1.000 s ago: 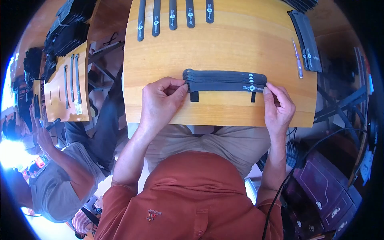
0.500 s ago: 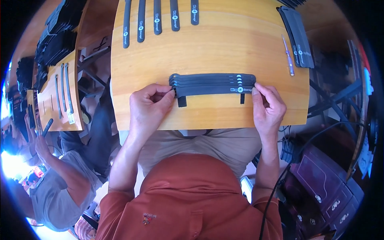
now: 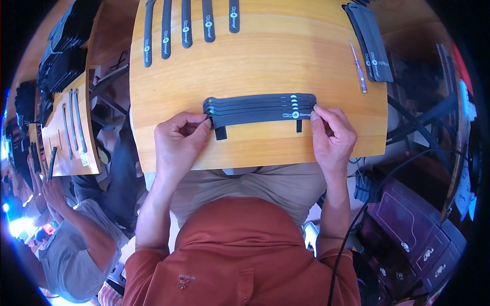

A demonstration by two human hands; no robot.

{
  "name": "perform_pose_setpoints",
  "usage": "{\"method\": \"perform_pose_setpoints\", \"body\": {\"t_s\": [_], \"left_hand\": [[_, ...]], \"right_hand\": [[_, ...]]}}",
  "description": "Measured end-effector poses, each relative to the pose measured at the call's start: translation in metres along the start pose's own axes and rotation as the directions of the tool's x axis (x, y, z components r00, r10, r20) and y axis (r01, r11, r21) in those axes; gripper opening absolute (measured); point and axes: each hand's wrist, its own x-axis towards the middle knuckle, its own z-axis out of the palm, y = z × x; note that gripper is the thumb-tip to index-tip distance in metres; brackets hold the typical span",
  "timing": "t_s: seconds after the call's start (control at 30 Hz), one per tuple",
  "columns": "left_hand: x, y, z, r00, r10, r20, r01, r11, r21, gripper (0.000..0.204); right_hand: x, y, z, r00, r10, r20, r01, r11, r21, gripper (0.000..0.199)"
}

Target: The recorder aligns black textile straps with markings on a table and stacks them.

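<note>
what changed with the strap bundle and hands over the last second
Little changed. The left hand and right hand still pinch the two ends of the stack of dark straps lying flat across the wooden board. The whole scene only slides in the picture as the head turns. The loose straps at the far edge stayed put.

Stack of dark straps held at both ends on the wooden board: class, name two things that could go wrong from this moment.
1. The stack of straps is fanned, its edges stepped rather than flush; each hand, left hand and right hand, pinches only an end, so the layers may slip further apart.
2. The stack lies close to the wooden board's near edge, so a tug towards the body might drag it off.
</note>
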Motion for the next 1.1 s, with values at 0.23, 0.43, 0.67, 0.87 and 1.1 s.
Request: {"method": "perform_pose_setpoints", "body": {"t_s": [0.23,0.43,0.67,0.87,1.1], "left_hand": [[-0.0008,0.0012,-0.0023,1.0,-0.006,0.005,0.006,1.0,0.001,0.008],[-0.0011,0.0072,-0.0003,1.0,-0.018,0.011,0.018,1.0,-0.007,0.008],[-0.0008,0.0059,-0.001,1.0,0.006,0.03,-0.005,1.0,-0.027,0.009],[-0.0002,0.003,-0.0028,0.999,0.025,0.037,-0.025,1.0,-0.003,0.008],[0.0002,0.0047,-0.0012,0.999,0.022,0.028,-0.023,1.0,0.009,0.008]], "right_hand": [[0.0001,-0.0054,0.0002,1.0,0.018,0.011,-0.018,1.0,-0.022,0.01],[0.001,-0.0035,-0.0013,1.0,0.003,0.015,-0.003,1.0,-0.027,0.011],[-0.0007,-0.0015,0.0,1.0,0.003,0.007,-0.003,1.0,-0.012,0.012],[-0.0004,-0.0039,-0.0005,0.999,0.03,0.014,-0.029,0.999,-0.018,0.012],[0.0003,-0.0032,-0.0006,1.0,0.007,0.015,-0.007,1.0,-0.025,0.011]]}}
